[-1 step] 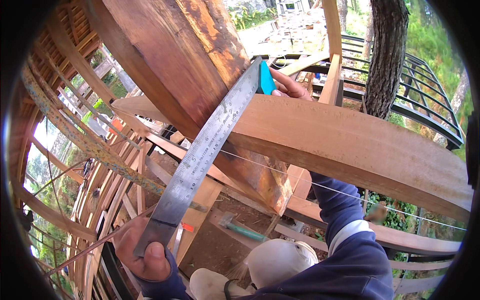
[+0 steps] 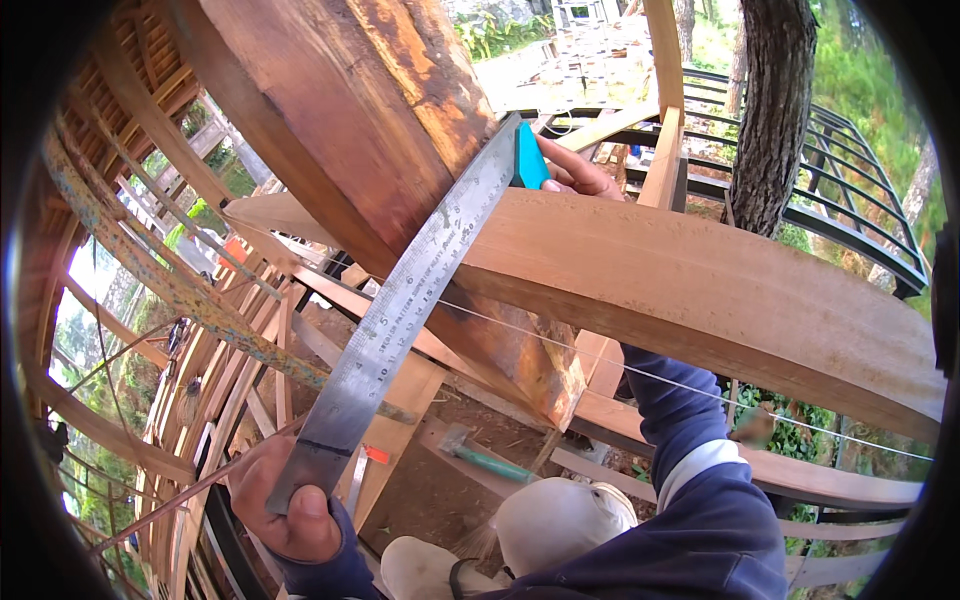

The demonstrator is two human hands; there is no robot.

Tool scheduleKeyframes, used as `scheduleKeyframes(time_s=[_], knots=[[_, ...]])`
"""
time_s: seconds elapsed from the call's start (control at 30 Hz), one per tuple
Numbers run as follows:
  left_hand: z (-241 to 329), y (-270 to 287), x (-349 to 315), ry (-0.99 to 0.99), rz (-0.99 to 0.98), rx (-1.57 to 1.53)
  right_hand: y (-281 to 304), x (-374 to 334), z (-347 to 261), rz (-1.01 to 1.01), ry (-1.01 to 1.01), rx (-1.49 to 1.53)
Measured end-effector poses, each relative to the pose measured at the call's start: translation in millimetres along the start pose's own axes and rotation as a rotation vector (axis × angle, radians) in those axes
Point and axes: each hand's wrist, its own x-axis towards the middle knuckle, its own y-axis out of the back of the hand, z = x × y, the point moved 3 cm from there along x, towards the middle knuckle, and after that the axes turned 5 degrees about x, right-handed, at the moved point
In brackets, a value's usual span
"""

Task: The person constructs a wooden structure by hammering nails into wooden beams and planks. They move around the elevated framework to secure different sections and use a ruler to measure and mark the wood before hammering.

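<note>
A steel try square (image 2: 395, 315) lies aslant across the side of a thick wooden post (image 2: 330, 110) and the end of a curved wooden beam (image 2: 700, 260) beside it. My left hand (image 2: 288, 505) pinches the low end of its blade, thumb on top, near a dark line marked across the metal. At the far end, my right hand (image 2: 582, 175) grips the turquoise handle (image 2: 530, 158); its forearm passes beneath the beam, which hides part of the arm and wrist. A taut white string (image 2: 620, 362) runs under the beam from the blade toward the right.
Below, a hammer (image 2: 485, 460) with a green handle rests near my knees. A rusty curved pipe (image 2: 180, 275) and many wooden slats (image 2: 190, 400) stand at left. Rightward are a tree trunk (image 2: 775, 120) and a black metal frame (image 2: 860, 170). Orange-tipped metal tool (image 2: 372, 455) lies by the left hand.
</note>
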Motion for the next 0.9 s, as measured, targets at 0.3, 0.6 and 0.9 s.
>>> scheduleKeyframes(time_s=[0.3, 0.6, 0.9], knots=[[-19.9, 16.9, -17.4, 0.085, -0.234, -0.288, -3.5, 0.7, 3.1, -0.023, 0.028, 0.021], [-10.4, -33.8, -8.5, 0.176, -0.33, -0.165, -3.0, 4.2, 8.0, -0.012, 0.163, 0.02], [0.4, -64.8, 36.3, -0.024, -0.309, -0.486, -13.8, -14.0, -27.1, 0.609, 0.137, 0.138]])
